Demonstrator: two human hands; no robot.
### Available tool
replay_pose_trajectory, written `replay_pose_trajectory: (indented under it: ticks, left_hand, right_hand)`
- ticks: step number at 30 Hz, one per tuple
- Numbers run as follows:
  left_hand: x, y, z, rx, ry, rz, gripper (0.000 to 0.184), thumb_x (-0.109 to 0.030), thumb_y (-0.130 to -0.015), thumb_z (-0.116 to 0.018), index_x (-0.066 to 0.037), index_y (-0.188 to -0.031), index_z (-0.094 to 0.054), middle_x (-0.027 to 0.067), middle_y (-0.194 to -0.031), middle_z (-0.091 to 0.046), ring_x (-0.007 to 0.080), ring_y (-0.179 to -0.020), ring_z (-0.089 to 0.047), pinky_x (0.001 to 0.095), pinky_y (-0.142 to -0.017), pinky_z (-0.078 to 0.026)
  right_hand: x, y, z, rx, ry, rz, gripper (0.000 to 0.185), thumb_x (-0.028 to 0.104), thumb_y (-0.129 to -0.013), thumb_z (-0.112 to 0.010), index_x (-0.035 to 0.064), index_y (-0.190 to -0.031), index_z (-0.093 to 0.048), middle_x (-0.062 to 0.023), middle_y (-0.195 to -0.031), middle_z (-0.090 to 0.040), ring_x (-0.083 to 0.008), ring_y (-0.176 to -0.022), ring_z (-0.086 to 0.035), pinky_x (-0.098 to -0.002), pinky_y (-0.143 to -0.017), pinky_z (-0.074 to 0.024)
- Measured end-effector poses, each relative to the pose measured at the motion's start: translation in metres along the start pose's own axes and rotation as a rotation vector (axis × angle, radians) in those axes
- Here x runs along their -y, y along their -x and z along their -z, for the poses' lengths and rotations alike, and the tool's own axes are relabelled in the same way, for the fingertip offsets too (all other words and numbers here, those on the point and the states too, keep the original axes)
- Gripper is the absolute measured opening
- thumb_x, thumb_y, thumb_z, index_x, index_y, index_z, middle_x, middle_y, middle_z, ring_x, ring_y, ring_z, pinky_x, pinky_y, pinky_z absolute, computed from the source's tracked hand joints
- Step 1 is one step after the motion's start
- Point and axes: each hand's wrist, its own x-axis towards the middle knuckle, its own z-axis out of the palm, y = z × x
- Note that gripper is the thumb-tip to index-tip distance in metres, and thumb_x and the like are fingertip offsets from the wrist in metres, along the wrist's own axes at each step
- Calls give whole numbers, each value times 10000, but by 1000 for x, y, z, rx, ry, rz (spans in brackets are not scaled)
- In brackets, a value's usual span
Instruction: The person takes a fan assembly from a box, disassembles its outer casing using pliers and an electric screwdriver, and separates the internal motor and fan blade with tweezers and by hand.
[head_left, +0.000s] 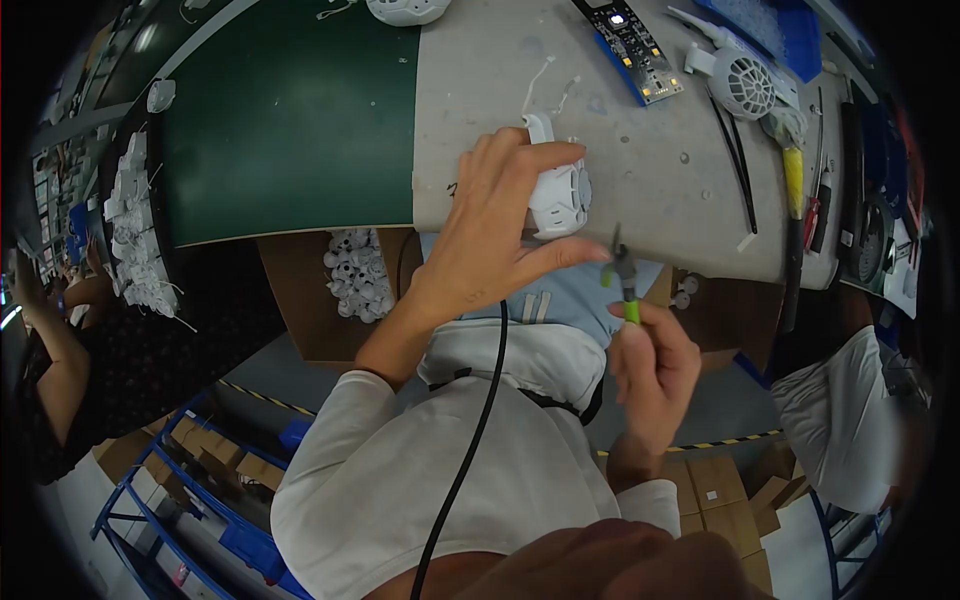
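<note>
My left hand [485, 215] reaches over a white plastic housing [562, 205] near the front edge of the grey work surface. Its fingers curl over the housing's back and side, while the thumb stretches right toward the tool's jaws. The housing has slots and a rounded, vented end, with a white strap-like part [538, 128] sticking up behind it. My right hand [655, 370] is closed around the green handle of small cutting pliers [624, 272]. Their dark jaws point up, just right of my left thumb and apart from the housing. I cannot tell whether the jaws touch the thumb.
A circuit board [632, 50], a white fan-like unit [748, 85], black tweezers [735, 160] and a yellow-handled tool [793, 180] lie at the right. A green mat [290, 120] covers the left. A black cable [470, 440] hangs before me. Other people sit at both sides.
</note>
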Motion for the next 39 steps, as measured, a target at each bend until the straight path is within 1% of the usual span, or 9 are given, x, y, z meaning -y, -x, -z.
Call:
replay_pose_trajectory:
  ticks: [1, 3, 7, 9, 12, 22, 24, 27, 39]
  left_hand:
    - [-1, 1, 0, 21, -3, 3, 769, -444, -683, -838, -74, -1269, -505, 159, -1105, -465, 355, -1029, -459, 426, -919, -365]
    - [-3, 2, 2, 42, 103, 45, 835, -475, -627, -853, -59, -1258, -499, 157, -1107, -463, 356, -1032, -463, 429, -907, -383]
    - [4, 9, -5, 21, 127, 41, 887, -450, -590, -880, -52, -1272, -475, 163, -1109, -460, 352, -1023, -464, 426, -877, -410]
    - [6, 11, -4, -2, 67, 5, 946, -374, -554, -935, -39, -1285, -437, 129, -1069, -506, 229, -952, -551, 330, -807, -463]
    - [1, 11, -1, 31, -4, -17, 967, -369, -572, -927, -30, -1304, -393, 139, -1086, -492, 236, -950, -554, 339, -807, -467]
    - [0, 15, -3, 45, -3, 5, 915, -331, -619, -915, -20, -1300, -390, 164, -1083, -472, 238, -920, -539, 348, -772, -470]
    - [1, 13, -4, 60, 81, 0, 857, -353, -679, -872, -24, -1313, -398, 200, -1115, -430, 360, -992, -449, 423, -826, -427]
    - [-2, 10, -2, 84, 114, 31, 815, -293, -697, -869, -18, -1307, -405, 197, -1101, -426, 351, -976, -443, 417, -806, -419]
    - [-10, 6, -10, 27, 56, 23, 751, -255, -706, -858, -20, -1290, -448, 212, -1085, -445, 344, -943, -442, 429, -765, -406]
  right_hand:
    - [-7, -2, -10, -8, -17, -12, 182, 62, -947, -558, -62, -1053, -642, 5, -574, -530, -16, -480, -415, -195, -439, -291]
    - [-18, -7, -28, -115, 101, 173, 208, 17, -923, -597, -75, -1103, -641, -38, -583, -544, -34, -515, -461, -202, -462, -361]
    - [-24, -9, -40, -164, 281, 329, 239, 0, -902, -628, -89, -1124, -637, -82, -602, -548, -73, -514, -494, -230, -479, -411]
    - [-23, -8, -41, -168, 377, 377, 245, -11, -884, -648, -90, -1117, -644, -106, -628, -561, -118, -493, -510, -248, -481, -427]
    - [-21, -9, -41, -179, 476, 419, 256, -8, -879, -656, -95, -1120, -646, -112, -640, -568, -150, -463, -496, -257, -457, -414]
    - [-20, -11, -40, -188, 564, 470, 315, -9, -864, -672, -91, -1165, -631, -88, -588, -532, -156, -421, -473, -283, -420, -400]
    - [-21, -11, -40, -203, 605, 495, 327, -6, -866, -668, -88, -1179, -624, -84, -573, -533, -158, -413, -482, -285, -418, -403]
    - [-18, -14, -39, -189, 611, 478, 328, -3, -867, -664, -88, -1182, -621, -81, -571, -540, -156, -413, -496, -284, -416, -403]
    - [-12, -18, -39, -226, 635, 436, 303, 0, -871, -667, -86, -1159, -631, -62, -571, -543, -127, -410, -465, -274, -403, -389]
